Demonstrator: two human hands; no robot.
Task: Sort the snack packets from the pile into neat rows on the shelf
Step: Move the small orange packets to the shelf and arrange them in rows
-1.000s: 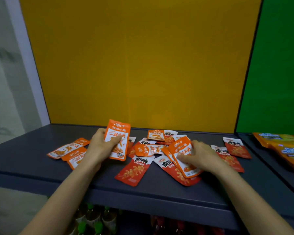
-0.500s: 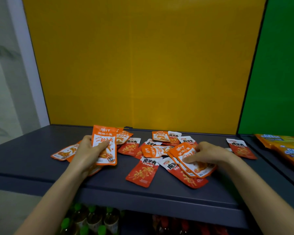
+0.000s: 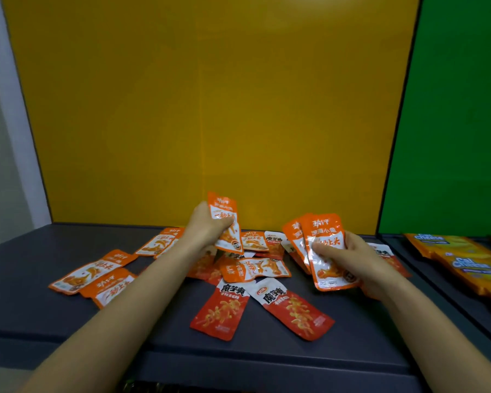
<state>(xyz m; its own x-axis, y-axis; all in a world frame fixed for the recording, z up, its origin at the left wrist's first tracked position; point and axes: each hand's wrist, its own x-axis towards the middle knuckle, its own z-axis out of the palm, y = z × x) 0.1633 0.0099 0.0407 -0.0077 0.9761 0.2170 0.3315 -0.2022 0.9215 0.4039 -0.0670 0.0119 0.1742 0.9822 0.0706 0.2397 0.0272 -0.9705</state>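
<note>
Orange-white packets (image 3: 328,251), red ones (image 3: 220,310); seemingly dark-grey shelf (image 3: 40,313).

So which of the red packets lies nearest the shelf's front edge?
The left red packet of the front pair, below the pile; its bottom edge sits slightly nearer the front than its right neighbour.

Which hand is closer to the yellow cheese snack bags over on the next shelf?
Right. The right hand, gripping orange packets, is just left of the yellow cheese snack bags; the left hand, gripping one orange packet, is farther left, over the pile.
</note>
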